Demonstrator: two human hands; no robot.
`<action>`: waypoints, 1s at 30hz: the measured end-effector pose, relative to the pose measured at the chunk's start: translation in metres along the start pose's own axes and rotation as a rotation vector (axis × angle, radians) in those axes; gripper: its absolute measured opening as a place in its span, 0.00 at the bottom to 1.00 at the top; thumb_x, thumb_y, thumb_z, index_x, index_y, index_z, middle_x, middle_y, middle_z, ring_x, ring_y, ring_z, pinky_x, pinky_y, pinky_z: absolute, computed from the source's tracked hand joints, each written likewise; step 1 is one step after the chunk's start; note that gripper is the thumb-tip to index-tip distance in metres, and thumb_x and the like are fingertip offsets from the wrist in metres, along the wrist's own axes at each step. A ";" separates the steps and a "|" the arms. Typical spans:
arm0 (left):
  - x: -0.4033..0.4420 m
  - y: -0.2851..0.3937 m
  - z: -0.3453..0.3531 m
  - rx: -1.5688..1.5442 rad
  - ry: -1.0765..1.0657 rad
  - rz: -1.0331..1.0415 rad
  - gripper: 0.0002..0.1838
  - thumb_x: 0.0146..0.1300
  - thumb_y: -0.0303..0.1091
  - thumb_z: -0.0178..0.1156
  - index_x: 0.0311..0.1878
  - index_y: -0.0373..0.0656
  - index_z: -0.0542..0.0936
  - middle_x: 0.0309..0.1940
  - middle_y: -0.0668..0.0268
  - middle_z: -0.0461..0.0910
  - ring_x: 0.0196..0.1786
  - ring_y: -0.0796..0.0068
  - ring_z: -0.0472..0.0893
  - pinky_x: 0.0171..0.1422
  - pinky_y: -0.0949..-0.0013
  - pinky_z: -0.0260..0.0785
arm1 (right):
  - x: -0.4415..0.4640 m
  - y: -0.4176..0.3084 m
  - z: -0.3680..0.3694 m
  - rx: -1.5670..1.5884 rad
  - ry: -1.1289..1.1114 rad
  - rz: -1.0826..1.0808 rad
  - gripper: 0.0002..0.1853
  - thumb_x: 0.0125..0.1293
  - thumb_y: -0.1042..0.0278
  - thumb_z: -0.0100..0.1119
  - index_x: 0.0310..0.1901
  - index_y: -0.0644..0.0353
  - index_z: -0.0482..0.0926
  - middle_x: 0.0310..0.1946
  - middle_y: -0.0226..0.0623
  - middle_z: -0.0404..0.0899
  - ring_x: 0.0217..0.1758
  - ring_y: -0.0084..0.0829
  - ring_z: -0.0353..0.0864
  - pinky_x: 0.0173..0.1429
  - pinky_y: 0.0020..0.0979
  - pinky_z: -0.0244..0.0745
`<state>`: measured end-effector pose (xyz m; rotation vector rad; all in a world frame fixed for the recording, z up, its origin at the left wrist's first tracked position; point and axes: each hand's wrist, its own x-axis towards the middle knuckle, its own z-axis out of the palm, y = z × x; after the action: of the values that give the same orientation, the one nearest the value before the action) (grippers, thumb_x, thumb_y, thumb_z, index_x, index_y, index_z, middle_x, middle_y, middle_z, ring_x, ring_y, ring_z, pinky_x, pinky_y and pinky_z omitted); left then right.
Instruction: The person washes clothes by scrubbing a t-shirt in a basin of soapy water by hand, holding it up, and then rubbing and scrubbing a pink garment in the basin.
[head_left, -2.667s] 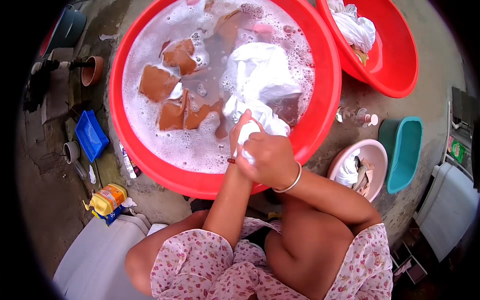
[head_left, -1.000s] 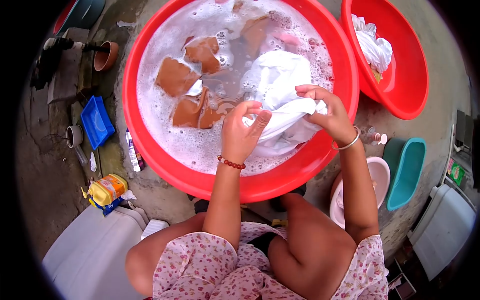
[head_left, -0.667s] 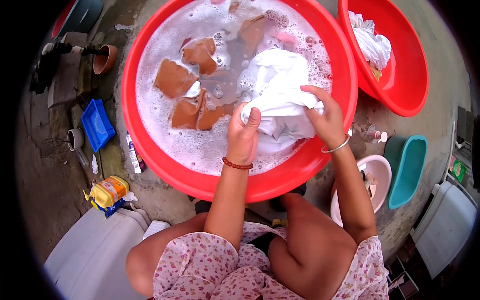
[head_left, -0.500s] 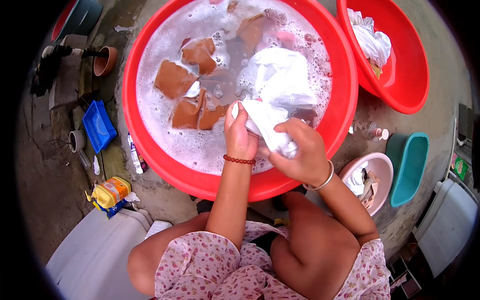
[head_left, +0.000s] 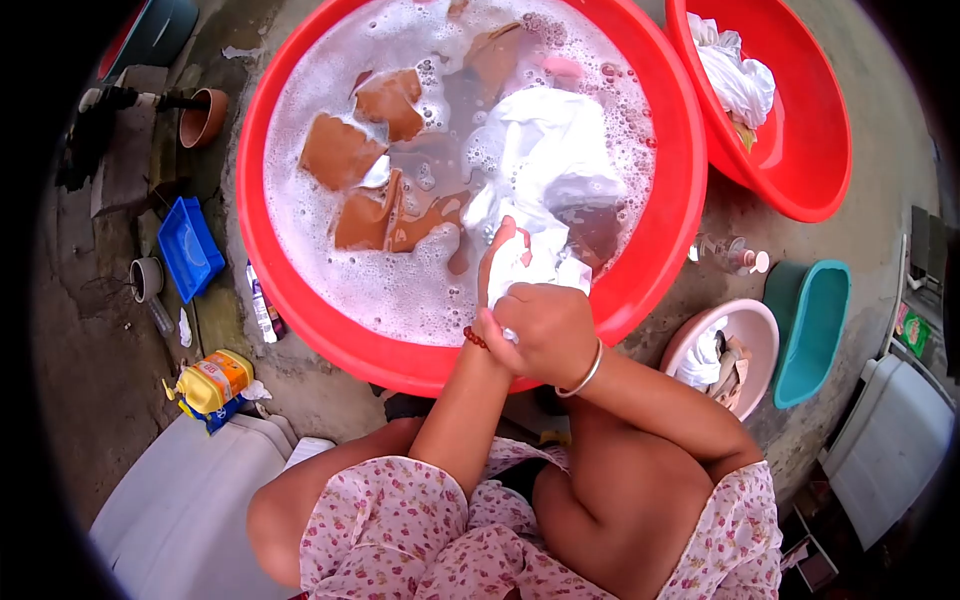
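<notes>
A wet white cloth (head_left: 550,150) spreads from the soapy water toward me, its near end bunched between my hands at the near side of the large red basin (head_left: 672,250). My left hand (head_left: 490,275), a red beaded bracelet at its wrist, is under and beside the cloth with its fingers round it. My right hand (head_left: 548,328), with a silver bangle, is closed in a fist on the near end, against the left wrist. Brown fabric (head_left: 340,152) floats in several patches among the suds to the left.
A second red basin (head_left: 815,140) at upper right holds white cloth. A pink basin (head_left: 765,350) with clothes, a teal tub (head_left: 810,330) and a clear bottle (head_left: 735,255) stand right. At left are a yellow jug (head_left: 215,380) and a blue tray (head_left: 190,250).
My right hand has moved nearer to me and left, closing into a fist by the left wrist. The cloth's near end is drawn along with it. The view has shifted slightly.
</notes>
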<state>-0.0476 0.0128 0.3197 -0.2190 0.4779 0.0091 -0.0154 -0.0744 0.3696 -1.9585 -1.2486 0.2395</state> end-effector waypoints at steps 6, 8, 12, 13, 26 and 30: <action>0.008 -0.032 -0.002 0.486 0.312 0.332 0.15 0.67 0.38 0.49 0.46 0.36 0.76 0.42 0.63 0.77 0.44 0.73 0.78 0.49 0.70 0.71 | 0.031 0.081 -0.017 -0.085 0.171 0.656 0.13 0.54 0.60 0.60 0.21 0.60 0.80 0.19 0.46 0.77 0.20 0.38 0.76 0.24 0.30 0.69; 0.009 -0.033 0.004 0.902 0.323 0.327 0.15 0.67 0.37 0.49 0.45 0.33 0.76 0.37 0.63 0.79 0.37 0.77 0.76 0.42 0.73 0.69 | 0.028 0.092 -0.030 -0.015 0.118 0.677 0.16 0.58 0.57 0.60 0.22 0.62 0.79 0.17 0.40 0.75 0.18 0.29 0.73 0.23 0.27 0.65; -0.003 -0.003 0.030 1.977 0.495 0.529 0.21 0.70 0.46 0.45 0.37 0.35 0.78 0.20 0.54 0.74 0.26 0.63 0.74 0.34 0.65 0.66 | 0.018 0.117 -0.060 0.585 -0.094 0.814 0.25 0.63 0.47 0.57 0.24 0.65 0.80 0.17 0.27 0.74 0.20 0.16 0.68 0.25 0.22 0.62; -0.004 0.004 0.026 2.097 0.532 0.672 0.23 0.69 0.48 0.45 0.33 0.35 0.77 0.22 0.52 0.76 0.28 0.56 0.76 0.33 0.61 0.65 | 0.017 0.124 -0.069 0.684 -0.154 0.781 0.26 0.63 0.44 0.56 0.27 0.65 0.81 0.20 0.25 0.76 0.23 0.16 0.70 0.28 0.21 0.64; -0.013 0.030 0.025 1.400 0.139 0.599 0.21 0.62 0.43 0.60 0.45 0.32 0.77 0.37 0.65 0.79 0.39 0.76 0.77 0.46 0.72 0.69 | 0.014 0.135 -0.083 0.676 -0.076 0.785 0.14 0.55 0.76 0.61 0.45 0.65 0.75 0.37 0.37 0.80 0.44 0.27 0.78 0.47 0.29 0.72; 0.006 0.001 0.026 0.431 0.045 0.517 0.22 0.66 0.40 0.55 0.53 0.30 0.72 0.50 0.58 0.74 0.47 0.68 0.78 0.56 0.67 0.70 | 0.023 0.084 -0.053 0.081 0.091 0.174 0.11 0.52 0.76 0.57 0.39 0.59 0.78 0.39 0.36 0.78 0.41 0.32 0.80 0.39 0.29 0.75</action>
<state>-0.0299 0.0189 0.3394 0.3315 0.5591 0.4038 0.0817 -0.0999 0.3522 -1.9871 -0.9960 0.2803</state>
